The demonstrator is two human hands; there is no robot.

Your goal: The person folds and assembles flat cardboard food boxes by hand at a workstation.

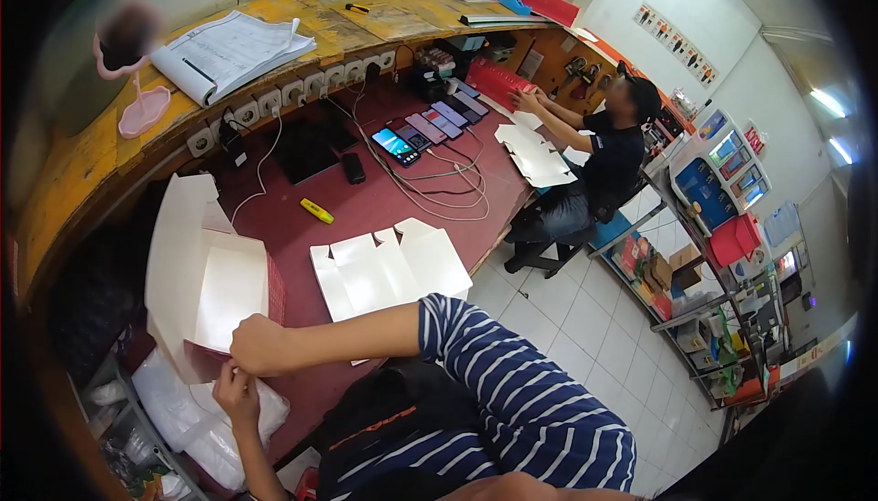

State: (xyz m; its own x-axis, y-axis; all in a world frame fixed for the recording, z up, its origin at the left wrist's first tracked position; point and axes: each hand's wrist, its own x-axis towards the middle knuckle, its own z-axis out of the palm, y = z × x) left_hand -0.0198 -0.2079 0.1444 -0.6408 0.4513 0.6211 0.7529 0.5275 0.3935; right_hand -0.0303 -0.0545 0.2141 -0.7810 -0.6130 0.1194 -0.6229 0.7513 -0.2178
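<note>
A cardboard box point(230, 283), white inside and red outside, stands open at the left of the dark red desk, its tall lid raised. My right hand point(258, 345) reaches across from the right and is closed at the box's near corner. Just below it, my left hand point(236, 395) has its fingers pinched at the same near edge, almost touching the right hand. What lies between the fingertips is partly hidden. To the right of the box, an unfolded white carton sheet point(393, 268) lies flat, partly behind my right forearm.
A yellow highlighter point(316, 211), a lit phone point(395, 146), several other phones and tangled cables lie farther back. Plastic bags point(197, 423) fill the space below left. Another person point(622, 135) sits at the desk's right, holding a red box point(498, 83). Papers point(229, 53) rest on the shelf.
</note>
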